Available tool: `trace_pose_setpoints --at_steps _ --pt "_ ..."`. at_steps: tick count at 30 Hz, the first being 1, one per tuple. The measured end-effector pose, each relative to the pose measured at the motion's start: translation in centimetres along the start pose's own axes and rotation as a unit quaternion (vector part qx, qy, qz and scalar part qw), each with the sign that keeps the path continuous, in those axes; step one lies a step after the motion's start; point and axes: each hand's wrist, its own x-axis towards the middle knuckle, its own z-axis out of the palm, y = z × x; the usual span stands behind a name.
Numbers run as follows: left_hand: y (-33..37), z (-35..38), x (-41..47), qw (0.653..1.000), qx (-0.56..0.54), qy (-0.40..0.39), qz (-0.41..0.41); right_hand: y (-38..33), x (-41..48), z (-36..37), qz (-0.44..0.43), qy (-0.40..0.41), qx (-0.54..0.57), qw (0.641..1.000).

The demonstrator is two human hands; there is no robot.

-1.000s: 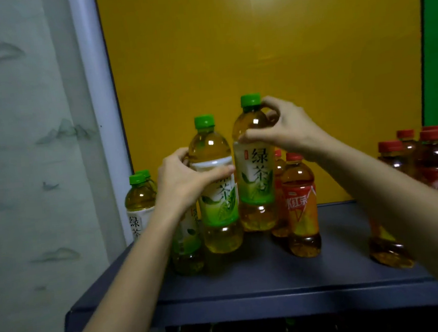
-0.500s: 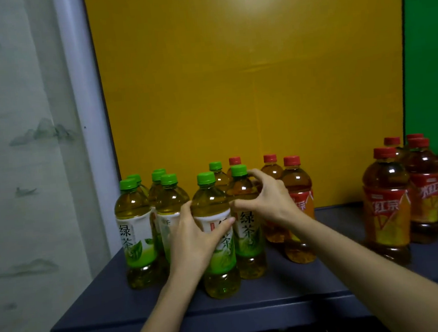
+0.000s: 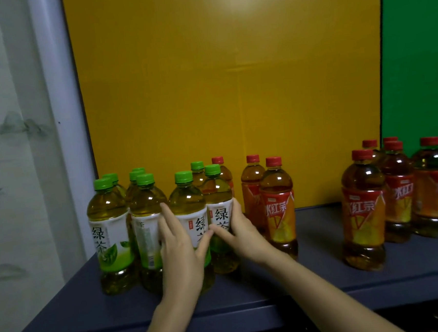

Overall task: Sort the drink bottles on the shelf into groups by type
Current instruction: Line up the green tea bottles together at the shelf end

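the left hand wraps the front green tea bottle at its label, fingers up the left side and thumb across the front, while the right hand grips the neighbouring green tea bottle the same way from the right, thumbs nearly meeting between them; both bottles stand upright on the shelf, touching or very nearly so. the step in hand looks like settling this pair against the green-capped group just to the left, so a good finish is a low, even grip at the label, a slide along the shelf rather than a lift, and a gentle stop so the packed neighbours do not rock. let go one hand at a time once each base sits flat. a red-capped bottle stands right behind the pair, in among the green caps, and two more red tea bottles stand just beside the right hand; by my reading these belong with the red tea group well apart at the right end, so the arm should clear them on the way out
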Motion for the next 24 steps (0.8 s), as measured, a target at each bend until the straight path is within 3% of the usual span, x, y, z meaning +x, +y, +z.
trace_pose_setpoints --at_steps 5,11,14,17,20,22,24 --pt "0.2 0.9 -0.5 0.999 0.021 0.027 -0.002 0.6 0.8 0.8 -0.004 0.027 -0.010 1.000" --pt "-0.5 1.6 -0.8 0.992 0.095 0.075 0.022 0.3 -0.8 -0.5 -0.004 0.005 -0.021 1.000" --pt "-0.1 1.9 -1.2 0.988 0.063 0.129 0.053 0.7 -2.8 -1.9 -0.020 0.023 -0.066 0.997" --pt "1.3 2.7 -2.4 0.976 -0.021 0.160 0.143 0.9 -5.2 -4.0 -0.051 0.068 -0.073 0.994" --pt "3.1 4.4 -3.6 0.969 -0.121 0.086 0.200 1.4 -7.3 -7.0 -0.059 0.112 -0.057 0.990" --pt "4.3 5.8 -4.0 0.970 -0.173 0.010 0.170 1.8 -8.2 -9.0 -0.048 0.120 -0.041 0.991" --pt "5.4 7.3 -3.7 0.969 -0.222 -0.064 0.089 2.3 -8.3 -10.6 -0.038 0.122 -0.034 0.991"
